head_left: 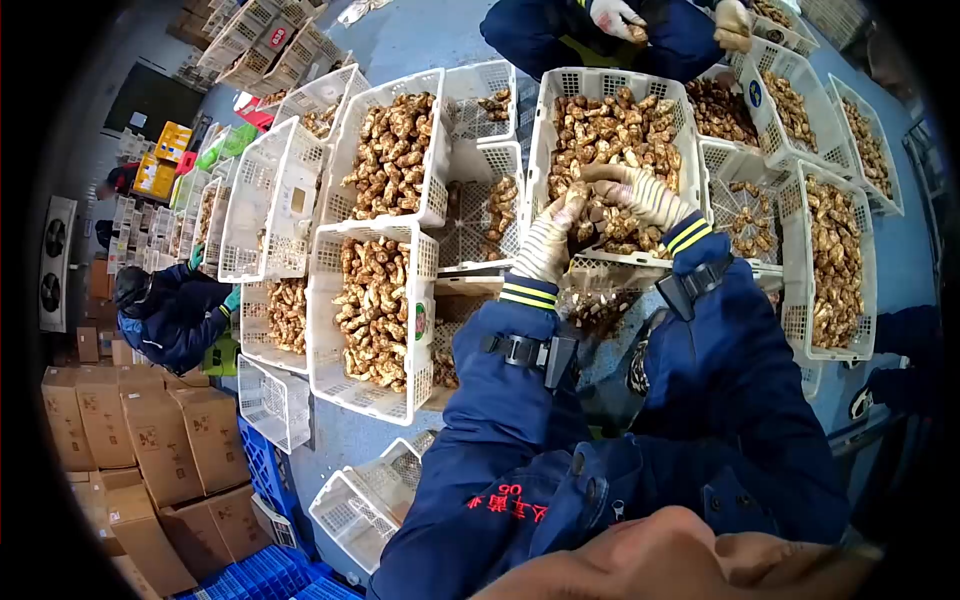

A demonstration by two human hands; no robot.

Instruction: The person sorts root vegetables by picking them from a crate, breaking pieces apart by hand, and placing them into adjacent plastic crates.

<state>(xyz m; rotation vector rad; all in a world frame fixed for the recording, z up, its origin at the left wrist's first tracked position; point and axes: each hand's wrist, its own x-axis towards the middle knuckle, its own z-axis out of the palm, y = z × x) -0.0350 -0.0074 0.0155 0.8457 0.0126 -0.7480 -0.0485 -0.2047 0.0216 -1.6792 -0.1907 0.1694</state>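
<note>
My left hand point(548, 240), in a striped, soiled work glove, is closed over the near left part of a white crate point(540, 130) filled with brown, thick-stemmed mushrooms point(615, 125). Facing it, my right hand point(640, 195) wears a matching glove, its fingers bent and pinched together. The fingertips of both hands nearly meet above the mushrooms. Something small and dark shows under the left fingers, but its kind is hard to make out. Left of my hands stands a crate point(520, 200) with a few mushrooms; to the right, another crate point(705, 190) holds a loose scatter.
More mushroom-filled crates stand at left point(318, 330) and right point(868, 300). Across from me, a co-worker's gloved hand point(618, 18) holds a mushroom. Another person point(170, 315) works at far left. Cardboard boxes point(150, 430) are stacked lower left, near white baskets point(365, 505) on the floor.
</note>
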